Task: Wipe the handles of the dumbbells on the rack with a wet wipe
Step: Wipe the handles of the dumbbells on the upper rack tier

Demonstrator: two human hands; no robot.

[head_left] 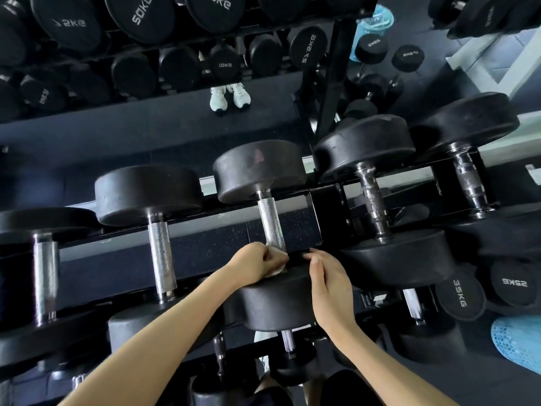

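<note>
Several black dumbbells lie side by side on the top shelf of the rack (222, 212). The middle one has a silver knurled handle (270, 221). My left hand (257, 263) grips a white wet wipe (278, 269) wrapped around the near end of that handle, just above the near weight head (275, 303). My right hand (330, 285) rests with relaxed fingers on the right side of the same weight head. To the left is another silver handle (161, 253), and to the right a darker ringed handle (373, 200).
A mirror behind the rack reflects more dumbbells and a pair of white shoes (229, 96). Lower shelves hold dumbbells marked 35KG (459, 294) and 25KG (513, 284). A blue mesh object (518, 341) lies at the right edge.
</note>
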